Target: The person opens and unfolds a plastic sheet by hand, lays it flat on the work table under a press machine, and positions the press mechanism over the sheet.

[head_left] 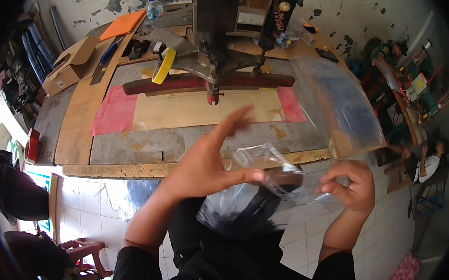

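at far left of the workshop, a reddish stool (84, 256) stands on the tiled floor (90, 193), below a tabletop (112, 169) with a worn wooden front edge. on its left end sits a cardboard box (71, 67), a blue-handled tool (109, 52) just beside it and an orange sheet (128, 23) lying farther back. a water bottle (154, 10) stands upright near the back, and a yellow ring of tape (164, 67) is tilted by the left end of a dark red bar (179, 83).

at center, the left hand (203, 165) of a person in black sleeves is spread wide, its fingertips blurred; the thumb lies across the clear plastic (259, 187) in view, though whether it presses there cannot be told. behind, a metal machine (208, 52) rises over a cream board (196, 113) flanked by pink sheets (112, 110).

the clear plastic hangs between both hands, above the person's lap and by the tabletop's near edge. to its right, the right hand (350, 186) is curled narrow, finger and thumb pinching the plastic's edge.

farther right, clear sheets (344, 103) lie on the tabletop; beyond, another person in a white top (429, 164) sits well apart.
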{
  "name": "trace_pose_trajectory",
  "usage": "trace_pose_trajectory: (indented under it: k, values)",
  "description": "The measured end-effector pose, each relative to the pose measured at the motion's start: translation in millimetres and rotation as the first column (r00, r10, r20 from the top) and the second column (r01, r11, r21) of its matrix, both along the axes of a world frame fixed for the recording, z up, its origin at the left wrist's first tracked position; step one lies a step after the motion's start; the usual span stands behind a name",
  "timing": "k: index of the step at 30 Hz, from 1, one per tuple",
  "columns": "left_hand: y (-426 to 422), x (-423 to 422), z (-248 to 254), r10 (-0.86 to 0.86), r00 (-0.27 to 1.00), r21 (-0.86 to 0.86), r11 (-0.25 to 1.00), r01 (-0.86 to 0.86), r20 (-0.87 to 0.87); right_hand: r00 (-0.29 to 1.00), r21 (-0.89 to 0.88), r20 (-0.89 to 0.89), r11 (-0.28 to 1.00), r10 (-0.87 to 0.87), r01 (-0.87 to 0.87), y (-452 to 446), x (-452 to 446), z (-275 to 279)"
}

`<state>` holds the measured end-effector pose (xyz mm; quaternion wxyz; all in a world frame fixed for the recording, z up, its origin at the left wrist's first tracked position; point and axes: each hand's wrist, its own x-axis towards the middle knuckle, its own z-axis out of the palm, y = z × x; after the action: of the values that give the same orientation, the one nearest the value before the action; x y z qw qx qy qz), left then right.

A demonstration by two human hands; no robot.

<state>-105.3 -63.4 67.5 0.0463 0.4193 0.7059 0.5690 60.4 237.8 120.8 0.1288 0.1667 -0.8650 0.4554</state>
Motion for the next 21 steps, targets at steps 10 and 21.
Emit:
trace_pose_trajectory:
  k: [10,21]
  values:
    - [-35,-12,-57,0.237,0.912,0.03,0.965,-0.261,0.334,0.936,0.133,0.347,0.991,-0.057,0.011,7,-73,-29]
    - [-25,-23,-58,0.535,0.712,-0.247,0.693,-0.678,-0.455,0.952,-0.145,0.239,0.962,-0.192,0.23,-24,-111,-109]
